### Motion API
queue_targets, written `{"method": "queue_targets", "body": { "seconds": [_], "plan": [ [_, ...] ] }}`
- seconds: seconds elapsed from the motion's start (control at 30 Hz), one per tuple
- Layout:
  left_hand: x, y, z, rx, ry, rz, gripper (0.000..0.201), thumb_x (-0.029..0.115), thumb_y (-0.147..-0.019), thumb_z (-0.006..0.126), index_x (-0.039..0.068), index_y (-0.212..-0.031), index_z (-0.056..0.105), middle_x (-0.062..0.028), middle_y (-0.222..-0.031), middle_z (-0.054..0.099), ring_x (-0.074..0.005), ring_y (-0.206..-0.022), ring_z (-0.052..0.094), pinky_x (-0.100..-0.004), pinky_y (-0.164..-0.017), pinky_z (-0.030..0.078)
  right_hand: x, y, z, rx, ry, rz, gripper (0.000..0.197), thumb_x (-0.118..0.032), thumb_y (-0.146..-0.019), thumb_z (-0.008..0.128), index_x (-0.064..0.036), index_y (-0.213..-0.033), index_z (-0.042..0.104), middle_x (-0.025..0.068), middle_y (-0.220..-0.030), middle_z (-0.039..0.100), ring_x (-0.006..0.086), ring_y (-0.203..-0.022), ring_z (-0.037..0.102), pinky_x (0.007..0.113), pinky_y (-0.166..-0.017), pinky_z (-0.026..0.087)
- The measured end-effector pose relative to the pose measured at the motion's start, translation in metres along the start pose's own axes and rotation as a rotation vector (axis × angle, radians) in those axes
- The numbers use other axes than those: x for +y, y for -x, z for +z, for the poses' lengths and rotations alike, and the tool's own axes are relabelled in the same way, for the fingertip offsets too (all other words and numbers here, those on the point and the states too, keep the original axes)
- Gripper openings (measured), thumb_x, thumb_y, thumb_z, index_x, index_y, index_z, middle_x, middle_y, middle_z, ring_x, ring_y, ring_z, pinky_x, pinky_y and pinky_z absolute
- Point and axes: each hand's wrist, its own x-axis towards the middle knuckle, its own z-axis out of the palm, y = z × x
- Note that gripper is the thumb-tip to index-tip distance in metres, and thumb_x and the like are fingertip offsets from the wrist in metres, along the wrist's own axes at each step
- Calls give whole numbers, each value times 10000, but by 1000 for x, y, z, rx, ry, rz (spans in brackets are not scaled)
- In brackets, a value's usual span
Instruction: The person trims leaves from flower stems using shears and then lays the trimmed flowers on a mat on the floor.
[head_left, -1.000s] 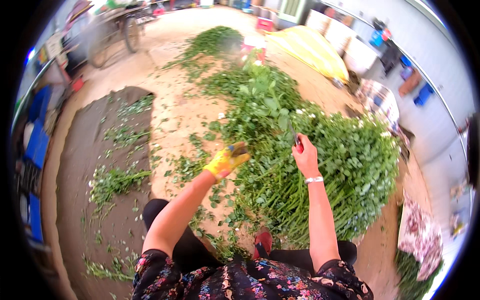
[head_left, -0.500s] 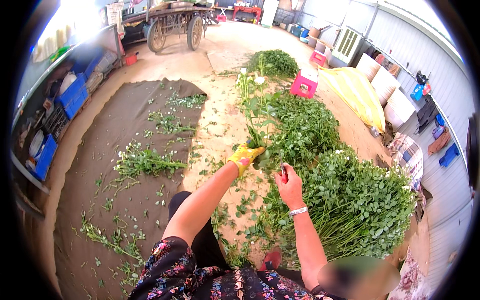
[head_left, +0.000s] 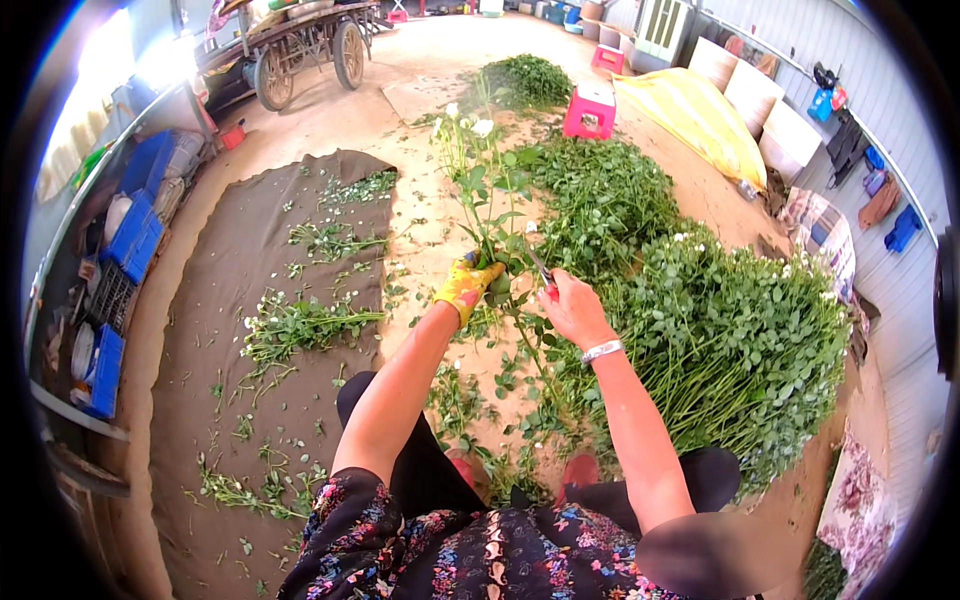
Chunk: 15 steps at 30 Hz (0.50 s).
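Observation:
My left hand (head_left: 467, 287), in a yellow glove, is closed around a white-flowered rose stem (head_left: 478, 205) that stands upright with its blooms pointing away from me. The leafy lower stem trails down between my hands. Bare and with a silver bracelet at the wrist, my right hand (head_left: 580, 310) grips red-handled pruning shears (head_left: 541, 267). Their blades point up and left toward the leaves beside my glove; whether they touch the stem I cannot tell. To the right of my hands lies a large pile of cut rose stems (head_left: 720, 345).
On the left, a dark cloth (head_left: 210, 350) carries several small flower bunches (head_left: 300, 328). Ahead stand a pink stool (head_left: 590, 110) and another green heap (head_left: 525, 80). Blue crates (head_left: 135, 235) line the left side; a wheeled cart (head_left: 310, 50) stands at the back.
My view has shifted, and both feet now show. The shears have tilted left toward the stem, and the stem's lower part has come into sight below my hands.

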Motion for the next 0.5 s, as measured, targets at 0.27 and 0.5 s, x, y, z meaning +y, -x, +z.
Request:
{"method": "queue_targets", "body": {
  "seconds": [0.27, 0.5],
  "plan": [
    [-17, -3, 6, 79, -268, 163, 372, 140, -820, 707, -7, -1142, 594, -94, -1031, 667, -142, -867, 588, -290, -763, 470, -1, -7, 16, -87, 67, 69, 223, -216, -856, 553, 3, -894, 566, 233, -751, 633, 403, -701, 628, 491, -640, 502],
    [-12, 5, 10, 3, -326, 171, 477, 205, -811, 724, -38, -1187, 560, -121, -1052, 653, -174, -884, 593, -301, -797, 473, 49, 1, 31, 126, -268, 278, 248, -239, -857, 594, 9, -846, 594, 225, -726, 630, 373, -654, 636, 444, -615, 508]
  ]
}}
